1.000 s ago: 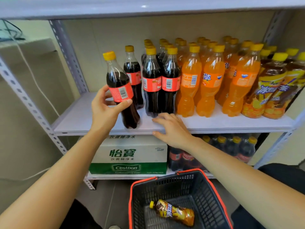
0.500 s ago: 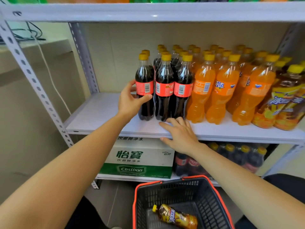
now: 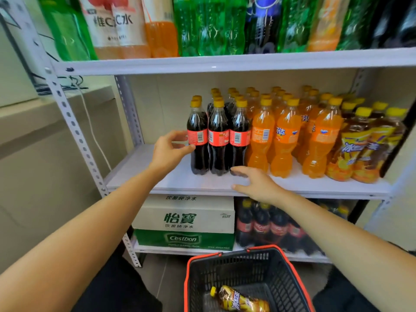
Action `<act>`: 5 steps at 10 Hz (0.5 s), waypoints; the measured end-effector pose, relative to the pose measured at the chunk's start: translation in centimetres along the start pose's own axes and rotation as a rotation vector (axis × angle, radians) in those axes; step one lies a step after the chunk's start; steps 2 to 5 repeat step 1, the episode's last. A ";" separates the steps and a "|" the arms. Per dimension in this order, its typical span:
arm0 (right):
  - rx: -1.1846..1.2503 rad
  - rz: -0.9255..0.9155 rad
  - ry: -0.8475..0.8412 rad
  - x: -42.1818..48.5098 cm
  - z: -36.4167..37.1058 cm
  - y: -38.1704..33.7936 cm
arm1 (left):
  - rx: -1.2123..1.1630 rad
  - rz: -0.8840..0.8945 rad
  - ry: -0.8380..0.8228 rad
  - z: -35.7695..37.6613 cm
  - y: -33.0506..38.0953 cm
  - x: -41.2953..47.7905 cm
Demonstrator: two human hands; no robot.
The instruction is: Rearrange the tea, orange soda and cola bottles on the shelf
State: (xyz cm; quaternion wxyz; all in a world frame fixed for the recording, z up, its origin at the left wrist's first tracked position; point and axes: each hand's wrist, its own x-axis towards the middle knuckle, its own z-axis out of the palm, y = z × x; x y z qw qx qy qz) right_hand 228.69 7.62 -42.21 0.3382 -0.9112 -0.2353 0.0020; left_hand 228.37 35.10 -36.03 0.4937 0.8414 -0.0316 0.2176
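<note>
Left hand (image 3: 170, 149) looser against cola bottle (image 3: 198, 154)

Left hand (image 3: 170, 150) at the leftmost cola bottle (image 3: 199, 143) — right hand (image 3: 258, 184) flat on the shelf (image 3: 144, 170) edge
</note>
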 end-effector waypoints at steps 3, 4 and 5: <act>0.098 -0.024 0.132 -2.6 -3.3 -1.2 | -0.029 0.073 0.013 -1.6 2.6 -2.7; 0.098 -0.024 0.132 -2.6 -3.3 -1.2 | -0.029 0.073 0.013 -1.6 2.6 -2.7; 0.098 -0.024 0.132 -2.6 -3.3 -1.2 | -0.029 0.073 0.013 -1.6 2.6 -2.7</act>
